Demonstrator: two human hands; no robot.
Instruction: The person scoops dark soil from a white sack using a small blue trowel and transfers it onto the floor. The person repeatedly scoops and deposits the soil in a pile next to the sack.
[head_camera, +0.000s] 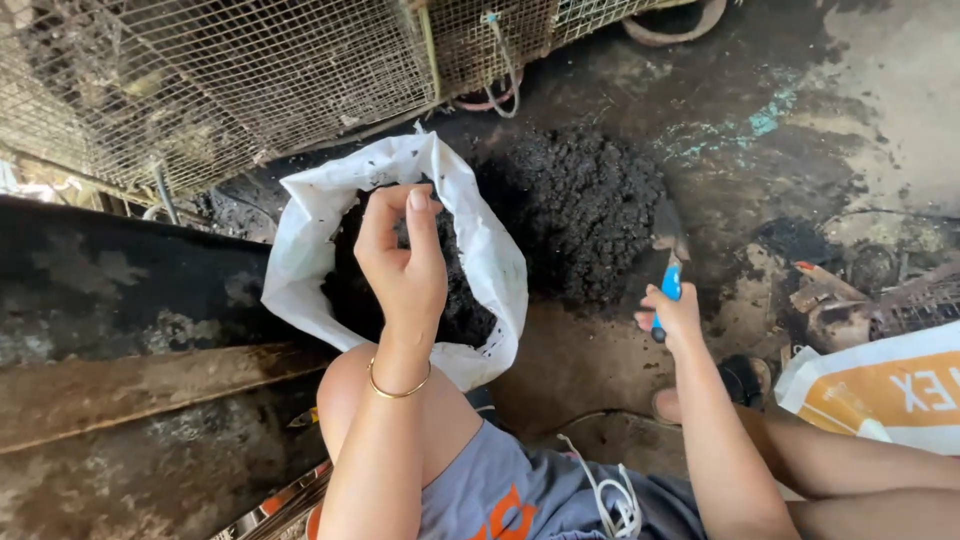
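Observation:
A white woven sack (492, 262) stands open on the ground, part filled with dark soil (462, 312). My left hand (402, 262) is raised over the sack's mouth, fingertips pinched together, a thin gold bangle on the wrist; whether it holds a pinch of soil I cannot tell. My right hand (672, 316) grips the blue handle of a small trowel (668, 252), whose blade points into a heap of dark soil (580, 212) on the ground to the right of the sack.
Wire mesh cages (230, 70) run along the top. A wooden plank (140, 385) lies at the left. A white and orange sack (885, 392) sits at the right, with rusty scrap (860, 300) above it. My bent knees fill the bottom.

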